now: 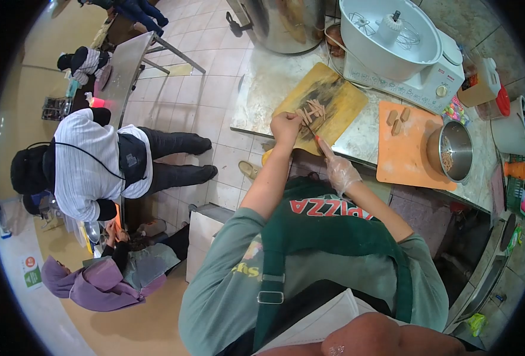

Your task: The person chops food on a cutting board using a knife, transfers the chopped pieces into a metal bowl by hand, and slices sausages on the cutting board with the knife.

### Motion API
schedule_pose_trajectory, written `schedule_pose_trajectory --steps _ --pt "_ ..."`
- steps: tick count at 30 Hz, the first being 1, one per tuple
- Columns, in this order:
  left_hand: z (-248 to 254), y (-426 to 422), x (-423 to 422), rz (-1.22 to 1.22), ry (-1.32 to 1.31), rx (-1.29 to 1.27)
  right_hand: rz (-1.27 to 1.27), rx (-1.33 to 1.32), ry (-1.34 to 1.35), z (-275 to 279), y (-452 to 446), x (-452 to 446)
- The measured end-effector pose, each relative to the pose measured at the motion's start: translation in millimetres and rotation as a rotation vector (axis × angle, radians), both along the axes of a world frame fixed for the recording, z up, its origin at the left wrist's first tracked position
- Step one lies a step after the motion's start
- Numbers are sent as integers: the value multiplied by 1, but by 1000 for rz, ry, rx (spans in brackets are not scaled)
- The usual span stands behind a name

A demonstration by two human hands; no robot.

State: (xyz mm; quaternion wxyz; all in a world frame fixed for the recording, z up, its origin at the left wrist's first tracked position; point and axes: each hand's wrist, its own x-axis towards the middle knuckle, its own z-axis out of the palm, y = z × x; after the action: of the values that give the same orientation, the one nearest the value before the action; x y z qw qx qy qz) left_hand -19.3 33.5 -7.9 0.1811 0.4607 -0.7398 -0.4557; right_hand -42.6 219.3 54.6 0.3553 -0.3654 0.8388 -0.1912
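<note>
A worn yellow cutting board (pixel 348 110) lies on the counter in front of me, with a small heap of cut sausage strips (pixel 316 109) on it. My left hand (pixel 286 127) is bare and closed at the board's left edge, its fingertips beside the strips; what they pinch is hidden. In a clear plastic glove, my right hand (pixel 342 174) grips a knife (pixel 318 139) with an orange-red handle, index finger stretched along it. The blade is hard to make out near the strips. Several sausage pieces (pixel 396 126) rest on an orange mat (pixel 402 163) to the right.
A steel bowl (pixel 465 151) with small pieces inside stands on the mat's right side. Behind it is a white stand mixer (pixel 393 53); a large metal pot (pixel 283 24) is at the back. Other people (pixel 96 166) work at left. Containers (pixel 482 83) crowd the right wall.
</note>
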Motion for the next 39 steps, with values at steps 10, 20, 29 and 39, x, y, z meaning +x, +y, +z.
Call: schedule_pose_trajectory --steps 10,20,29,39 --pt "16 13 -9 -78 96 -136 -61 -450 -134 -6 48 -24" --pt "39 35 -51 -217 -156 -436 -322 -376 -196 19 74 -47" --pt "8 25 -52 -560 103 -629 -287 -316 -47 -18 61 -66" --pt "12 27 -37 -582 187 -553 -104 -116 39 -6 37 -69"
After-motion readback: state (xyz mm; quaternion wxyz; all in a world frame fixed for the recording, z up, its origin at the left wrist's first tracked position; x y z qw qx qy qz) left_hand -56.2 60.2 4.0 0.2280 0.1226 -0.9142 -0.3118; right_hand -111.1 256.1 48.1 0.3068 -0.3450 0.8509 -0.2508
